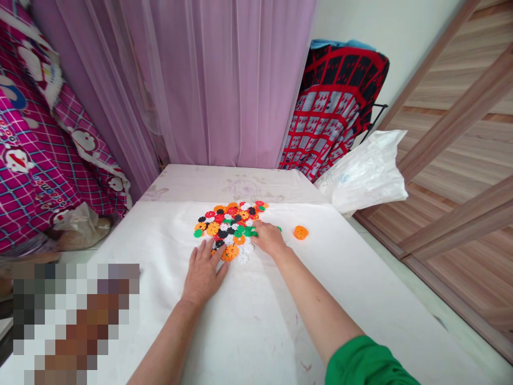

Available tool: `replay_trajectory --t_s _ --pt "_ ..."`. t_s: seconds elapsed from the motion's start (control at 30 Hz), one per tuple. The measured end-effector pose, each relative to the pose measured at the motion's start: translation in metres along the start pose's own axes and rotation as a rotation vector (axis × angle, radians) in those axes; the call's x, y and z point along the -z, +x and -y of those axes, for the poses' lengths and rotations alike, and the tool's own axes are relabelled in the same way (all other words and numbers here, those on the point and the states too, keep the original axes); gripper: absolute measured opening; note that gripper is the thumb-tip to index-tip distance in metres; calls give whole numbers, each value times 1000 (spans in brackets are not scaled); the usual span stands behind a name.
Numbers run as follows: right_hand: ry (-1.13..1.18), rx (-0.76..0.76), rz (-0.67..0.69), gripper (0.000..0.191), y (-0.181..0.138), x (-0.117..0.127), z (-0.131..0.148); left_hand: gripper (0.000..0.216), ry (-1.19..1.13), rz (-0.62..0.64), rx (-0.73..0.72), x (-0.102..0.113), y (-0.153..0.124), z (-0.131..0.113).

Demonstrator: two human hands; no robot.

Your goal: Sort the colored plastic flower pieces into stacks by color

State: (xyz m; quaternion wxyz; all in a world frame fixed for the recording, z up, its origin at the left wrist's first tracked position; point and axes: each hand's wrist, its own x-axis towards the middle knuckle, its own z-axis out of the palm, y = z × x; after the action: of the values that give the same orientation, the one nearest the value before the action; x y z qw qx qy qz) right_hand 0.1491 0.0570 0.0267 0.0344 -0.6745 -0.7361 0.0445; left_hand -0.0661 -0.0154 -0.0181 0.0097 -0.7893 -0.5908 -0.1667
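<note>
Discs of flat plastic (213,228), round with notched, petal-like rims in orange, red, black, white and green, lie overlapping in a loose pile toward the far edge of a table with a pale floral strip (192,179) along that edge and a smooth white cloth (244,326) over the rest. Bare left hand (203,275) rests palm down at the pile's near left side, its grip slack, fingers spread and fingertips against or just beside the black and orange discs. Bare right hand (269,238) reaches in from the right, fingers curled down over the green discs (239,231); whether its grip pinches one cannot be told, as the fingertips are covered. The relation that matters: most of the pile lies to the left of the right grip and ahead of the left one, so the two hands bracket its near part, with the white discs (244,255) between them. Being round, the discs offer no long axis to line up with. An orange ball-like plastic cluster (301,232) sits alone toward the table's right edge, apart from the pile, with the right hand nearer to it.
</note>
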Motion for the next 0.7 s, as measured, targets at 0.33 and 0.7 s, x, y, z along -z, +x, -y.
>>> replay_trajectory --t_s 0.33,0.7 --pt "87 -213 -113 45 -18 34 -76 44 2 -14 -3 0 -1 -1" --pt "100 -193 -117 43 -12 15 -81 44 17 -14 -7 0 -1 0"
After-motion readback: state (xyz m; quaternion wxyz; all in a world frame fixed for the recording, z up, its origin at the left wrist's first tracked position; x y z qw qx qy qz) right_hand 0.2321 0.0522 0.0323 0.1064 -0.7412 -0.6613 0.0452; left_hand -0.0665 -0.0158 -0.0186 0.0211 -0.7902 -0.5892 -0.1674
